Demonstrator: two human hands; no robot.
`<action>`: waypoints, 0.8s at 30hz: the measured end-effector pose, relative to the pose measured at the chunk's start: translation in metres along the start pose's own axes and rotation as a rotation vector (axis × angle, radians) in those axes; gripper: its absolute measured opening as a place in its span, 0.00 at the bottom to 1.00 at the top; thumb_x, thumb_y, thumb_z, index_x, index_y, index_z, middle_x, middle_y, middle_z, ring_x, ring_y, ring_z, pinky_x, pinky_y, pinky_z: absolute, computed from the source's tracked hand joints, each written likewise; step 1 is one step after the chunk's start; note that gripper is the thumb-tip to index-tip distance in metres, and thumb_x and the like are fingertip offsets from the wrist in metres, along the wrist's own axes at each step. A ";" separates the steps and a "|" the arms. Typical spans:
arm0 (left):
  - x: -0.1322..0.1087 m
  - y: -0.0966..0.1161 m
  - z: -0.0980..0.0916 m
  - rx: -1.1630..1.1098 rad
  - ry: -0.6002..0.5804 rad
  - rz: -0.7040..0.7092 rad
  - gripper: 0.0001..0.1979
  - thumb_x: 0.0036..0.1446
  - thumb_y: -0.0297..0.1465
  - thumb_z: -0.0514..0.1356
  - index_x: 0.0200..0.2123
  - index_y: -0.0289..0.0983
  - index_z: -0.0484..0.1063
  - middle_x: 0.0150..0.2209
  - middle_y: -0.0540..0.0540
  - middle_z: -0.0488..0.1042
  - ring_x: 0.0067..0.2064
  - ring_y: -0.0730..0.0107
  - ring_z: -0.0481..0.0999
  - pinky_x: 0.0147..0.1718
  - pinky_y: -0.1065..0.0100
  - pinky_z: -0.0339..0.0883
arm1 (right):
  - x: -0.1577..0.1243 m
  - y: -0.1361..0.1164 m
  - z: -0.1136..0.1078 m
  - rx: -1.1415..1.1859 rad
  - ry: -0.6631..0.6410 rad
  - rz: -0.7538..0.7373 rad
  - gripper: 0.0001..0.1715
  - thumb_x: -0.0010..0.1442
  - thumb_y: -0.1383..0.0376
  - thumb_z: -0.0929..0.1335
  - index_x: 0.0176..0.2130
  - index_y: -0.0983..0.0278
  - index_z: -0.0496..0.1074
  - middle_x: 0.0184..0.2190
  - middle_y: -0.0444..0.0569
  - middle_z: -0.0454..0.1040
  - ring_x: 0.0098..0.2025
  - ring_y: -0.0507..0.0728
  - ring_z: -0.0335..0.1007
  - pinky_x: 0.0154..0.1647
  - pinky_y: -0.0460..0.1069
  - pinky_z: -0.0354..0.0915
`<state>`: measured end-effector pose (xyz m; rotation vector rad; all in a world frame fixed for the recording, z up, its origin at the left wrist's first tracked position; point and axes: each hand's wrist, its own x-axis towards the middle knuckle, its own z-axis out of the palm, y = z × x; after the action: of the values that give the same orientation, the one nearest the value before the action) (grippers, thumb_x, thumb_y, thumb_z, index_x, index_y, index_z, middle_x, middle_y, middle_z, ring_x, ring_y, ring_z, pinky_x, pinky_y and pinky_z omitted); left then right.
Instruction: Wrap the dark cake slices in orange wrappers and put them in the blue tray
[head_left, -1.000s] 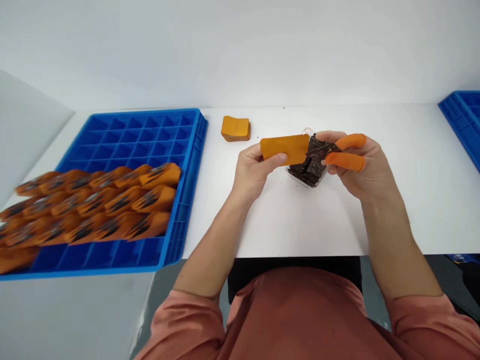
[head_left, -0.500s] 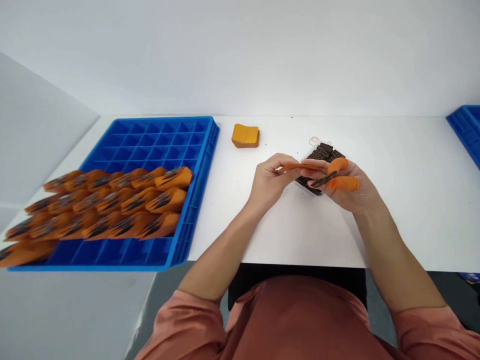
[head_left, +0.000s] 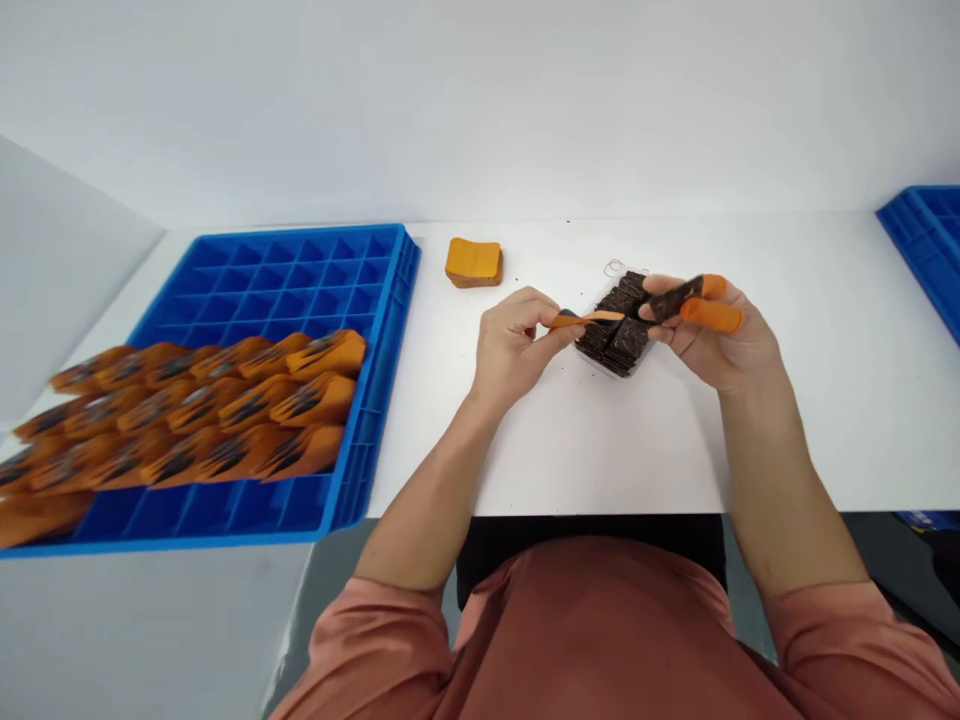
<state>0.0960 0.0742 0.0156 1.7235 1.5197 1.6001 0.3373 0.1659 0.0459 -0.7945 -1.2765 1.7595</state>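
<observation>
My left hand [head_left: 514, 340] pinches an orange card [head_left: 589, 318], edge-on, between thumb and fingers. Its tip points at a dark flat piece [head_left: 671, 299], gripped closed in my right hand [head_left: 712, 335], whose two fingers wear orange finger cots [head_left: 712, 316]. Under both hands sits a clear plastic box [head_left: 592, 364] of dark squares [head_left: 619, 325], with thin rubber bands [head_left: 615, 267] just behind it. Farther off lie a small stack of orange cards [head_left: 473, 262], a blue grid tray [head_left: 394, 300] of orange packets [head_left: 247, 400] to my left, and another blue tray [head_left: 926, 240] at the far right.
</observation>
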 end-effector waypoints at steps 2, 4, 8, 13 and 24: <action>0.002 -0.003 0.000 0.016 0.015 -0.023 0.12 0.59 0.36 0.75 0.27 0.41 0.79 0.31 0.50 0.77 0.33 0.68 0.70 0.33 0.61 0.62 | -0.003 -0.004 -0.009 -0.114 0.087 -0.017 0.34 0.39 0.37 0.85 0.34 0.53 0.75 0.49 0.45 0.84 0.51 0.67 0.82 0.43 0.60 0.78; 0.005 -0.008 -0.001 0.037 0.033 -0.035 0.12 0.59 0.36 0.76 0.28 0.40 0.79 0.31 0.51 0.75 0.35 0.68 0.71 0.37 0.61 0.63 | -0.017 -0.010 -0.021 -0.247 0.217 -0.008 0.35 0.46 0.33 0.80 0.39 0.52 0.75 0.49 0.46 0.83 0.54 0.68 0.81 0.43 0.58 0.75; 0.013 -0.024 0.003 0.036 0.098 -0.014 0.10 0.55 0.27 0.76 0.28 0.37 0.79 0.29 0.54 0.72 0.36 0.71 0.69 0.41 0.62 0.63 | -0.077 -0.029 -0.056 -0.222 0.443 -0.143 0.30 0.50 0.37 0.79 0.41 0.51 0.73 0.44 0.44 0.81 0.51 0.64 0.80 0.40 0.56 0.72; 0.019 -0.043 0.017 -0.020 0.118 -0.088 0.16 0.47 0.12 0.71 0.22 0.38 0.74 0.22 0.57 0.65 0.30 0.73 0.61 0.35 0.64 0.58 | -0.174 -0.052 -0.086 -0.046 0.615 -0.293 0.29 0.38 0.51 0.87 0.32 0.50 0.72 0.34 0.41 0.79 0.35 0.60 0.72 0.29 0.55 0.63; 0.023 -0.058 0.021 -0.239 0.113 -0.125 0.35 0.21 0.61 0.84 0.23 0.42 0.80 0.25 0.58 0.76 0.34 0.71 0.69 0.36 0.64 0.65 | -0.237 -0.056 -0.099 -0.303 0.694 -0.411 0.24 0.44 0.55 0.88 0.33 0.52 0.76 0.29 0.42 0.76 0.28 0.55 0.65 0.27 0.54 0.56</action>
<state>0.0833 0.1230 -0.0263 1.4052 1.3905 1.7582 0.5478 0.0115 0.0777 -1.0961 -1.1201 0.8535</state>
